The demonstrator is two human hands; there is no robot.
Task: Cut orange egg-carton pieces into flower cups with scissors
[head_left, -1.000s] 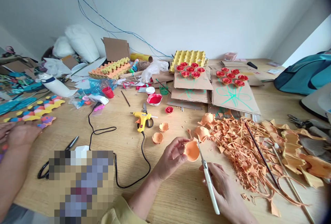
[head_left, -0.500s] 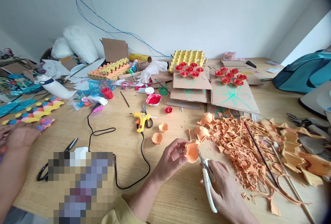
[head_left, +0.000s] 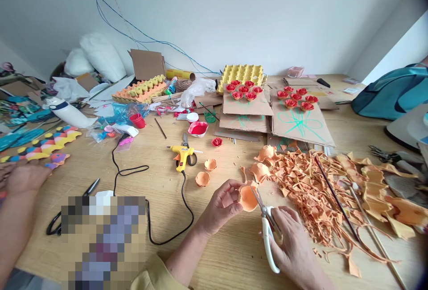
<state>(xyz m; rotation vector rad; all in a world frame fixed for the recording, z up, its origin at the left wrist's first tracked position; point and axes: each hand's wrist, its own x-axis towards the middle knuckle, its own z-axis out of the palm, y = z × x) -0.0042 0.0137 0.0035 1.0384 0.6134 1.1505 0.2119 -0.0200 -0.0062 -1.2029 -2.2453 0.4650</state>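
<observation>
Between its thumb and fingers my left hand (head_left: 223,207) pinches an orange egg-carton cup (head_left: 249,198), its hollow facing me. My right hand (head_left: 290,241) is closed around white-handled scissors (head_left: 269,243), whose blades lie at the cup's right rim. Just beyond the cup sit two uncut-looking orange carton pieces, the nearer one (head_left: 260,171) close to my left fingertips. Two trimmed orange cups, one of them the larger cup (head_left: 202,179), stand to the left near a yellow glue gun (head_left: 182,156).
Orange scraps (head_left: 310,196) are heaped at the right, with thin sticks across them. Red paper flowers (head_left: 292,98) stand on cardboard sheets (head_left: 301,125) behind. A black cord (head_left: 192,218) loops left of my arm. A co-worker's hand (head_left: 26,178) is at the far left by painted carton strips.
The scissors' handles have spread a little wider in my right hand, with the blades still at the cup's rim. My left hand holds the cup in nearly the same place.
</observation>
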